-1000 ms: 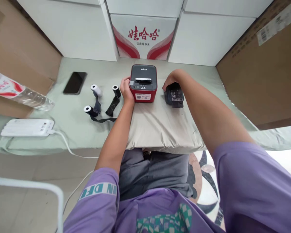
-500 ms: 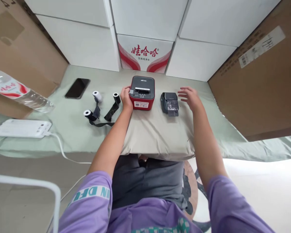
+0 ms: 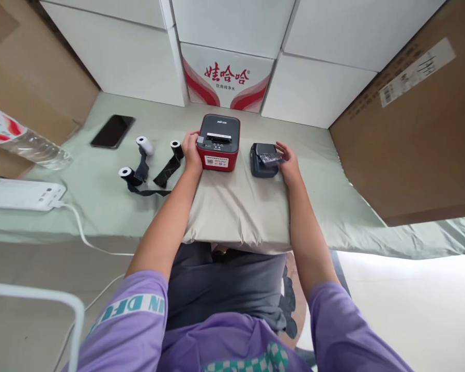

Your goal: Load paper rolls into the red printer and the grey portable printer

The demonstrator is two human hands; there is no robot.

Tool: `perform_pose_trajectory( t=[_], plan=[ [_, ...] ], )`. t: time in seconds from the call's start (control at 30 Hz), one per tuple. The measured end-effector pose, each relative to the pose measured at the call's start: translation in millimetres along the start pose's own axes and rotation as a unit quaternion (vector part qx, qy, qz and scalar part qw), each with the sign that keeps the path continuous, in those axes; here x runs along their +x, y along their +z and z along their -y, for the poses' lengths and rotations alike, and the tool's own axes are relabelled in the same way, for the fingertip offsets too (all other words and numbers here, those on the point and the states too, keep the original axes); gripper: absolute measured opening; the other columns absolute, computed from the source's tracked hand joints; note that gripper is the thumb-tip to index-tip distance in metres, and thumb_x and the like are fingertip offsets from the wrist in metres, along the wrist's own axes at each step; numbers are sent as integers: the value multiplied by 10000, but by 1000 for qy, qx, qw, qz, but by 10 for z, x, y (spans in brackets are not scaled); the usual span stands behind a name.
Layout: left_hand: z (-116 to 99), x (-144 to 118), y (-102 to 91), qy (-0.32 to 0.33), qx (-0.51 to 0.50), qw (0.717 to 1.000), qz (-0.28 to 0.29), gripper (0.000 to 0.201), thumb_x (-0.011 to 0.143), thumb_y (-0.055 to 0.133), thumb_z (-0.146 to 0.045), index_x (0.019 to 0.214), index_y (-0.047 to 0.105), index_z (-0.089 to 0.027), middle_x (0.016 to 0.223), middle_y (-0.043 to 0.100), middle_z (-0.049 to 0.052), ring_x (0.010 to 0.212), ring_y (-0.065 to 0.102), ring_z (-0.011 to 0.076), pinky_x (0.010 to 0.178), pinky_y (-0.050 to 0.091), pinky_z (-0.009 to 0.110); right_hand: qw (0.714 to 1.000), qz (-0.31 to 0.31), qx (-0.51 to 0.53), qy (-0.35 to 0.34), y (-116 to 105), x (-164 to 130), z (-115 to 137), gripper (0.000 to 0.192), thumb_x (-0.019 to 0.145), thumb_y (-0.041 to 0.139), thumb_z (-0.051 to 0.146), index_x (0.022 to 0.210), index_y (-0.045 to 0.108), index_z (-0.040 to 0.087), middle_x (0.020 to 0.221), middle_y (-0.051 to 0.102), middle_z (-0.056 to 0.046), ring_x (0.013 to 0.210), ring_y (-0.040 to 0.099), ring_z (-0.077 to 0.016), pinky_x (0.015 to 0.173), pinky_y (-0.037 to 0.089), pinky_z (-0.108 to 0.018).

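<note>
A red and black receipt printer (image 3: pixel 219 142) stands on the cloth-covered table, a paper slot across its dark top. My left hand (image 3: pixel 192 152) is closed against its left side, with some fingers hidden behind it. To the right sits a smaller dark grey portable printer (image 3: pixel 260 164). From its front sticks a dark printed paper strip (image 3: pixel 270 159), bent over toward the right. My right hand (image 3: pixel 289 161) has its fingers closed at the strip's right end, close beside the small printer; the thumb is partly hidden.
Several paper rolls (image 3: pixel 145 146) with dark loose tails lie left of my left arm. Beyond them are a black phone (image 3: pixel 113 131), a water bottle (image 3: pixel 34 144) and a white power bank (image 3: pixel 23 194) with a cable. White boxes (image 3: pixel 225 77) line the back; a cardboard box (image 3: pixel 414 144) stands right.
My right hand has moved left to the small printer and closed at its paper strip. The strip hung downward before and now points right. My left hand stays on the red printer.
</note>
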State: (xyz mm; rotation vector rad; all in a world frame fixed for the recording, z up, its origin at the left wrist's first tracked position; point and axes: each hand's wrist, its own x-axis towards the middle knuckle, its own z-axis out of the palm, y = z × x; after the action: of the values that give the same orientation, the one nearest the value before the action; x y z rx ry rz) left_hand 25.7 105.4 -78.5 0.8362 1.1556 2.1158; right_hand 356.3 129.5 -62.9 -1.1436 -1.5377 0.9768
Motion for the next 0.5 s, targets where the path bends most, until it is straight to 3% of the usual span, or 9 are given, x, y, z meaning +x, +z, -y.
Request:
perform_pose_trajectory(
  t=[0.07,0.13,0.2,0.3,0.5],
  plan=[
    [-18,-9,12,-6,-1,1000,-4,285,867,720,-469,832,700,-187,824,663,14,813,648,163,773,527,264,997,-67,-21,-13,60,0,3,556,696,798,512,1155,616,257,1085,715,-70,946,677,-218,920,580,-401],
    [-43,-24,26,-10,-5,1000,-6,247,866,706,-434,830,705,-190,818,670,14,798,642,163,758,526,265,992,-114,-43,-26,114,-11,25,403,716,786,489,972,597,242,811,631,-5,749,603,-175,814,567,-368],
    [-63,-40,40,-15,-10,1000,-6,217,862,682,-409,826,713,-196,801,673,13,780,634,166,734,522,266,989,-128,-65,-41,145,-35,64,314,753,742,483,835,567,235,715,566,17,686,549,-154,754,541,-340],
    [-75,-54,54,-18,-13,1000,-10,201,856,671,-404,809,720,-214,795,681,14,787,637,173,724,517,263,984,-145,-86,-59,143,-86,126,279,793,656,490,823,614,217,765,641,-20,739,595,-167,746,529,-328],
    [-81,-60,66,-34,-24,999,-7,185,879,648,-377,800,706,-221,794,683,10,786,642,172,738,515,259,980,-163,-95,-61,84,-211,184,414,860,505,500,1097,676,207,983,765,-113,955,724,-240,927,566,-405]
  ],
)
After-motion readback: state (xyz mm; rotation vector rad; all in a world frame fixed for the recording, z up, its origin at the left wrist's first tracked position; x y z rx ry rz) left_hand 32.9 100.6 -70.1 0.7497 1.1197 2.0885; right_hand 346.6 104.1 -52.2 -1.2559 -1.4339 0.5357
